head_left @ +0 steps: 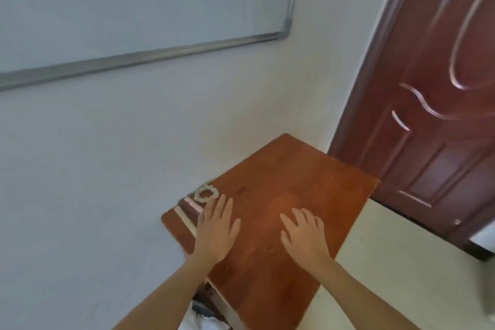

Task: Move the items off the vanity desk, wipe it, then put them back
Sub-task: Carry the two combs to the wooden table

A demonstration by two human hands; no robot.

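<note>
Our left hand (215, 228) and right hand (304, 234) rest on the vanity desk (294, 182).
Both lie flat, fingers straight, gripping nothing; a bead bracelet (198, 197) sits at the desk's left edge, by our left fingertips (222, 199).

No readable text, labels, brands or numbers anywhere in view; whiteboard (134, 8) blank.

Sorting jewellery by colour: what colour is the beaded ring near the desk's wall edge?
The beaded ring is cream-white; head view shows it best.
</note>
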